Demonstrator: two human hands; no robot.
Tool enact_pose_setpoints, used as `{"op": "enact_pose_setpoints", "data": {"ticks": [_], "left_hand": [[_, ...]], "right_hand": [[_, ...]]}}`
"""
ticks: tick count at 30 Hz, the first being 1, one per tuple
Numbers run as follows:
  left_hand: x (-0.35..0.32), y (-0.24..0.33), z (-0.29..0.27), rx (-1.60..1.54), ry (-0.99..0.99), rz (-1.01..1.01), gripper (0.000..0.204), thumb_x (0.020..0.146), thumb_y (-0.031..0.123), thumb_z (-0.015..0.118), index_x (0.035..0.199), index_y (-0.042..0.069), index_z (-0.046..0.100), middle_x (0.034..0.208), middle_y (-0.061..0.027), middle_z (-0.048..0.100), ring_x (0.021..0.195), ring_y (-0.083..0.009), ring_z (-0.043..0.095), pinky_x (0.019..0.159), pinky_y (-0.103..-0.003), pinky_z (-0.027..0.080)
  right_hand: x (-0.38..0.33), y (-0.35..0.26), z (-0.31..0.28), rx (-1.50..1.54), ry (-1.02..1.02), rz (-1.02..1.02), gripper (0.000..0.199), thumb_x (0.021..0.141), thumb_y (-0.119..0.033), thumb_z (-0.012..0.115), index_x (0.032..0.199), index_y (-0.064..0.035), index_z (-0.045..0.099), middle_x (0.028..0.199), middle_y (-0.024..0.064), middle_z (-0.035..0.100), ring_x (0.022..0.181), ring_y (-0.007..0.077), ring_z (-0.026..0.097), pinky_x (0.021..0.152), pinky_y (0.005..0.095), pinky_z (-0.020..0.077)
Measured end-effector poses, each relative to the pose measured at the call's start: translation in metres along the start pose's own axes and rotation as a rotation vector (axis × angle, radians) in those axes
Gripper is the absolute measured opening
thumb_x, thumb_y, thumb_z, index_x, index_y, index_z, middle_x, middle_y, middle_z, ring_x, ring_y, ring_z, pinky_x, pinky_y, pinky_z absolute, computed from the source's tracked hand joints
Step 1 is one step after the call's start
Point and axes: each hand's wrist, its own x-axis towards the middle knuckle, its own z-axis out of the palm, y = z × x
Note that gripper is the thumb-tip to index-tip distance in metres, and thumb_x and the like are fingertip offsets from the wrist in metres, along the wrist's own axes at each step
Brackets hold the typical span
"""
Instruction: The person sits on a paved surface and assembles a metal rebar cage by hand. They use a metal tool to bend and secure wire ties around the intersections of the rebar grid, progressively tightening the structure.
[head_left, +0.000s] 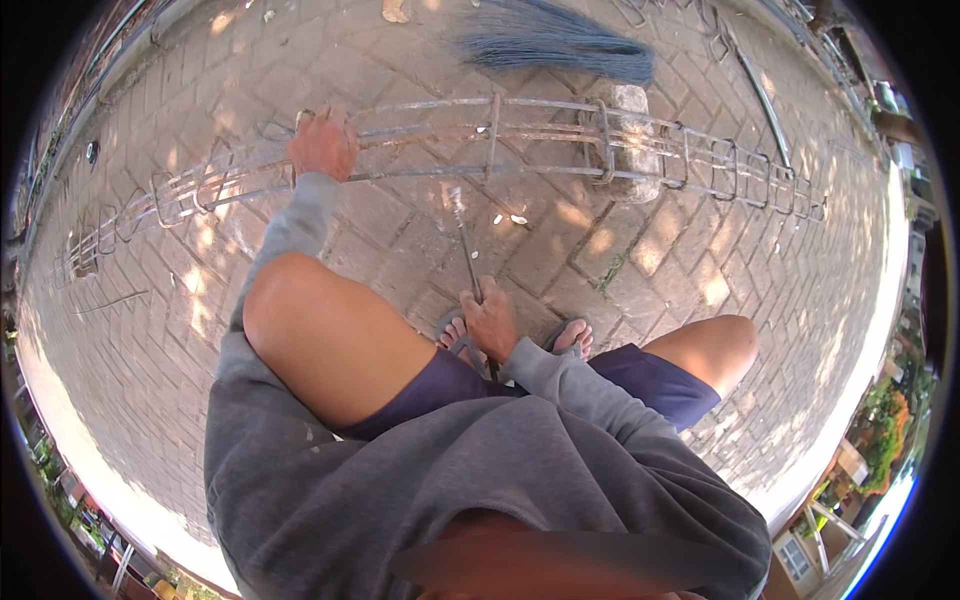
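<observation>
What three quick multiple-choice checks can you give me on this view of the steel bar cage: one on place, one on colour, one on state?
1. Where is the left hand?
A. On the rebar cage
B. On the broom
C. On the knee

2. What colour are the broom bristles?
A. Red
B. Blue-grey
C. Yellow

3. What state is the right hand in?
A. Open and empty
B. Flat on the paving
C. Closed around a thin metal rod

Answers:
1. A, since the left hand grips the long bars of the cage lying across the brick paving.
2. B, since the bristles beyond the cage are blue-grey.
3. C, since the fingers wrap the thin metal rod, which points up toward the cage.
</observation>
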Motion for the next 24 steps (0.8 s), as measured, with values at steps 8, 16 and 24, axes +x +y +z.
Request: {"op": "enact_pose_setpoints", "data": {"ticks": [8,16,24], "left_hand": [[0.008,-0.004,0.005,0.023,-0.070,0.010,0.025,0.097,0.027,0.056,0.115,0.013,0.065,0.122,-0.0106,0.069,0.112,-0.0383,0.063,0.091,-0.052,0.054],[0.008,-0.001,0.003,-0.002,-0.060,-0.007,0.026,0.097,0.028,0.056,0.116,0.014,0.066,0.121,-0.0094,0.069,0.110,-0.0375,0.065,0.089,-0.052,0.054],[0.009,-0.003,0.006,0.058,-0.051,-0.010,0.024,0.095,0.027,0.057,0.113,0.013,0.066,0.116,-0.0089,0.070,0.106,-0.0362,0.066,0.085,-0.053,0.056]], "right_hand": [[0.009,0.012,0.001,0.046,0.164,0.072,0.020,0.094,-0.020,0.064,0.094,-0.0015,0.056,0.075,0.0273,0.064,0.073,0.0489,0.066,0.063,0.0539,0.0499],[0.013,0.032,0.004,-0.098,0.152,-0.177,0.021,0.095,-0.019,0.063,0.098,0.0009,0.056,0.071,0.0252,0.061,0.069,0.0472,0.066,0.062,0.0565,0.0496],[0.012,0.017,-0.005,-0.015,0.034,-0.088,0.023,0.093,-0.020,0.067,0.094,0.0013,0.057,0.076,0.0235,0.060,0.071,0.0443,0.065,0.063,0.0554,0.0492]]}}
